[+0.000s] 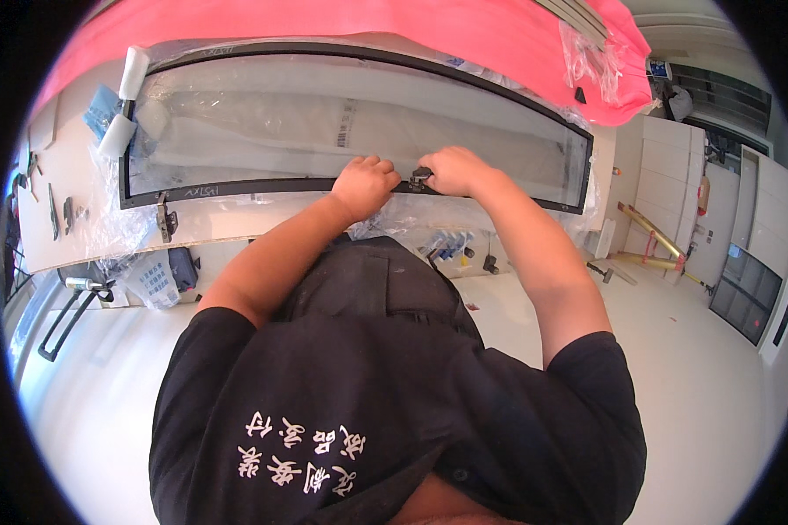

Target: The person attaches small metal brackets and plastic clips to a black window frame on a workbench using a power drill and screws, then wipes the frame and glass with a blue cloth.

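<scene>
A long glass door panel (263,109) with a black frame lies flat on the workbench, its glass partly covered by clear film. My left hand (365,186) is closed, fingers curled over the near rail of the frame. Just to its right, my right hand (451,171) grips a dark metal hinge (421,178) at the same rail. The fingers partly hide how the hinge sits on the frame. Another hinge (166,220) sticks out from the near rail toward its left end.
White foam corner pieces (116,136) wrap the door's left end. Pink sheeting (324,19) lies along the far side. Small tools (53,210) rest on the bench (70,241) at left. A hand truck (61,324) and gold-coloured bars (652,229) are on the floor.
</scene>
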Available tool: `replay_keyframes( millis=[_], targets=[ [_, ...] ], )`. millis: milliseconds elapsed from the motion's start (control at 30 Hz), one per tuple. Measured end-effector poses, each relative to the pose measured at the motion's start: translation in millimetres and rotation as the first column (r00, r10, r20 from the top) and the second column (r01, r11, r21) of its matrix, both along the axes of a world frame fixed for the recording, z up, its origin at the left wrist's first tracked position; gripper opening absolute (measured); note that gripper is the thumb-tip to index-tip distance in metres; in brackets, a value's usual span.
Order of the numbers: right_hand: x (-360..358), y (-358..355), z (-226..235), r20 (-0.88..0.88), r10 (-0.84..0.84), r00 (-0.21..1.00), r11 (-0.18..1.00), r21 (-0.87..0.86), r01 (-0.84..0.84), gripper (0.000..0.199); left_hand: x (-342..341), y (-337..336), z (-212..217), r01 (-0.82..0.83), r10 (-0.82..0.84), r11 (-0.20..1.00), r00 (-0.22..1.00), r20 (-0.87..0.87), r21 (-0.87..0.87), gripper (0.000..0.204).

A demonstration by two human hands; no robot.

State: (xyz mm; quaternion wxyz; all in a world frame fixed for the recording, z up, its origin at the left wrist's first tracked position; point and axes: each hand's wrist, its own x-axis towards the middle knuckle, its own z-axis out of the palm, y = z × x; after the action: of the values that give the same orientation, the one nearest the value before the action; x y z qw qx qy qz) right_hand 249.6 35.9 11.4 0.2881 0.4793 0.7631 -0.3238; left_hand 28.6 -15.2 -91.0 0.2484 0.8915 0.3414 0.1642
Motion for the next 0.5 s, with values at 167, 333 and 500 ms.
replay_keyframes(
  millis=[167, 333, 500],
  targets=[
    [-10, -21, -2, 0.118, -0.019, 0.993, 0.994, 0.110, 0.006, 0.026, -2, 0, 5, 0.026, -0.028, 0.999, 0.998, -0.058, -0.042, 0.023],
    [-7, -31, -1, 0.091, -0.205, 0.974, 0.967, 0.172, 0.188, 0.026, 0, 8, 6, 0.093, -0.100, 0.993, 0.989, -0.105, -0.066, 0.030],
    [-14, -19, 10, 0.144, -0.120, 0.982, 0.985, 0.142, 0.099, 0.033, -10, 9, 8, 0.154, -0.162, 0.985, 0.981, -0.107, -0.080, 0.042]
  ],
)
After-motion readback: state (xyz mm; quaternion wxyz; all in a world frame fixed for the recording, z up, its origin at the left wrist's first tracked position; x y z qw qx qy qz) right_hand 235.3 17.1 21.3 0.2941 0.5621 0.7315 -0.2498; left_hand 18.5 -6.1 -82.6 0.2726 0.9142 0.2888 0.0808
